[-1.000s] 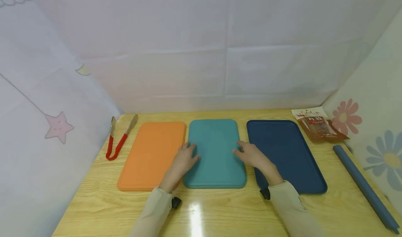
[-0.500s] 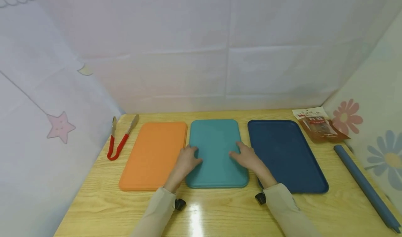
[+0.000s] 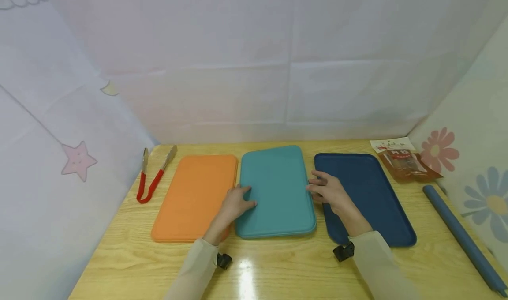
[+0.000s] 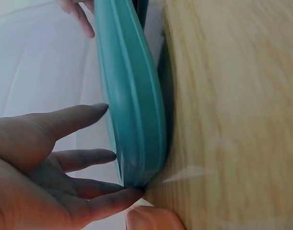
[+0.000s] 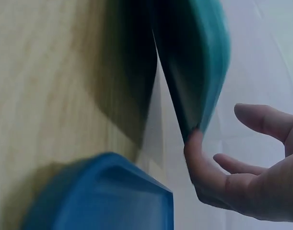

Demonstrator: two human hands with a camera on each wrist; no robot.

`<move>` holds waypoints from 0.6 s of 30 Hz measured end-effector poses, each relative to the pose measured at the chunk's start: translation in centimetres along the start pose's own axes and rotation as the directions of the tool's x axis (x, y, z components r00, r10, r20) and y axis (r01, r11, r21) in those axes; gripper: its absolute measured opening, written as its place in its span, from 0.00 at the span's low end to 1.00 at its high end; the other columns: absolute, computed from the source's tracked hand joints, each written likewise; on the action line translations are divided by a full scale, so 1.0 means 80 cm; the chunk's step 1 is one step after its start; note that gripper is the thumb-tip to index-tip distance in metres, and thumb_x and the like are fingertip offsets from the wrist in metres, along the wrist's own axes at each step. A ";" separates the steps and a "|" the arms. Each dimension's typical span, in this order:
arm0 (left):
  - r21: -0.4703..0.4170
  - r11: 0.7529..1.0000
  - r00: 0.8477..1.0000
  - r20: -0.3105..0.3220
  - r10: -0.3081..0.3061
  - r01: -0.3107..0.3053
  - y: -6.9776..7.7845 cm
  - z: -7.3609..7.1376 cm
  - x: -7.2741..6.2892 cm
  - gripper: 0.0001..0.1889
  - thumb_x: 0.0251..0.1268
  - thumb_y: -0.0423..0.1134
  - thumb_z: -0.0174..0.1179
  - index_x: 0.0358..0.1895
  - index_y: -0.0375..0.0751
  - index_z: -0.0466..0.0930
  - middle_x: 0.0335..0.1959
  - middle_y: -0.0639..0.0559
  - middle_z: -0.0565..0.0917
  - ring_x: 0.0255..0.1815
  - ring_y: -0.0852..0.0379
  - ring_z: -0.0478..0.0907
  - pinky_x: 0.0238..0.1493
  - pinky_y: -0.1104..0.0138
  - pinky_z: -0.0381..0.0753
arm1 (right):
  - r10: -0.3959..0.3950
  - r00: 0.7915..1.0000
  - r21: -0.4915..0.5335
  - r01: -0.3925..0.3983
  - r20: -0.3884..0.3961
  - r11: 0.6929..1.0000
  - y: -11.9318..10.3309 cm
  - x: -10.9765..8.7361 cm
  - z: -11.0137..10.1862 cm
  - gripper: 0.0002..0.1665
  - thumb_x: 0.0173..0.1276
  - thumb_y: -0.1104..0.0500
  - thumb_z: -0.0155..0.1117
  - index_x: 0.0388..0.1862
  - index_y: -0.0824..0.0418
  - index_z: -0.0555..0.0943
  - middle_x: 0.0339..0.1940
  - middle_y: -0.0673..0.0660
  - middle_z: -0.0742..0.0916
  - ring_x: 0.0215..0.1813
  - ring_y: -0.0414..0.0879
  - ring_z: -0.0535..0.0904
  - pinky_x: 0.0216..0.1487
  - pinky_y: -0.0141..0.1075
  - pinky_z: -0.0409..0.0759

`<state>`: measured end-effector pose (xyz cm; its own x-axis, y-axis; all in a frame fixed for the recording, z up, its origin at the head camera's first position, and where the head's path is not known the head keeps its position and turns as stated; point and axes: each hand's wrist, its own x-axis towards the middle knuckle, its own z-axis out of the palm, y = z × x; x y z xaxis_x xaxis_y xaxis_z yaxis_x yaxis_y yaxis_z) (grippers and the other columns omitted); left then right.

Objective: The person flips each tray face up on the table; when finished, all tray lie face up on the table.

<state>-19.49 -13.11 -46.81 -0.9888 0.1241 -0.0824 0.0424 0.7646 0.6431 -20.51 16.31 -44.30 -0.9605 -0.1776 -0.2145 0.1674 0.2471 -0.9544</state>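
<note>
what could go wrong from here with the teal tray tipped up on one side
The raised edge of the teal tray might slip: the right hand has fingers hooked at it, but the thumb stands clear.

The lower left side might slide toward the orange tray close by, since the left hand only touches there.

The right forearm reaches across the navy tray and could nudge it.

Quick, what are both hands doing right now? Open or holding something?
Left hand: open, touching the teal tray.
Right hand: holding up the teal tray's edge from below, thumb off it.
</note>
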 end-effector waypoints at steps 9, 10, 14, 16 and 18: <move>-0.125 0.992 0.997 0.066 0.037 -0.028 -0.006 -0.010 -0.007 0.33 0.62 0.44 0.67 0.67 0.32 0.68 0.71 0.27 0.57 0.71 0.32 0.57 0.62 0.45 0.69 | -0.054 0.998 -0.002 0.054 0.042 0.999 -0.016 0.005 -0.015 0.37 0.68 0.64 0.62 0.74 0.64 0.61 0.65 0.71 0.72 0.53 0.53 0.81 0.53 0.51 0.80; -0.131 0.991 0.997 0.071 0.039 -0.030 -0.005 -0.011 -0.010 0.34 0.62 0.44 0.67 0.68 0.32 0.68 0.72 0.28 0.56 0.71 0.32 0.56 0.63 0.45 0.68 | -0.058 0.997 -0.002 0.059 0.054 0.998 -0.019 0.006 -0.015 0.37 0.69 0.64 0.62 0.75 0.63 0.61 0.65 0.71 0.72 0.53 0.52 0.81 0.52 0.49 0.81; -0.123 0.991 0.992 0.105 0.065 -0.052 0.001 -0.014 -0.030 0.36 0.61 0.49 0.66 0.70 0.36 0.66 0.73 0.31 0.55 0.72 0.33 0.54 0.65 0.44 0.65 | -0.069 0.993 0.033 0.066 0.096 0.997 -0.029 0.007 -0.016 0.39 0.69 0.63 0.63 0.76 0.61 0.59 0.63 0.71 0.73 0.51 0.46 0.81 0.49 0.47 0.82; -0.093 0.993 0.988 0.130 0.078 -0.067 0.005 -0.014 -0.043 0.39 0.60 0.52 0.66 0.71 0.38 0.65 0.74 0.32 0.55 0.72 0.33 0.54 0.65 0.44 0.64 | -0.073 0.991 0.061 0.066 0.110 0.996 -0.034 0.007 -0.017 0.40 0.69 0.64 0.62 0.76 0.60 0.58 0.61 0.69 0.75 0.48 0.43 0.81 0.49 0.49 0.82; -0.074 0.994 0.984 0.156 0.091 -0.081 0.009 -0.013 -0.056 0.41 0.59 0.56 0.65 0.72 0.40 0.63 0.74 0.33 0.54 0.72 0.33 0.54 0.65 0.43 0.64 | -0.075 0.991 0.079 0.066 0.113 0.995 -0.039 0.005 -0.019 0.41 0.69 0.64 0.62 0.77 0.60 0.57 0.59 0.68 0.76 0.47 0.41 0.81 0.49 0.50 0.81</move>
<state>-15.17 -13.78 -45.17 -0.9464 0.2905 -0.1411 0.1113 0.7035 0.7019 -21.75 16.88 -41.07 -0.9390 -0.3021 -0.1642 0.1204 0.1584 -0.9800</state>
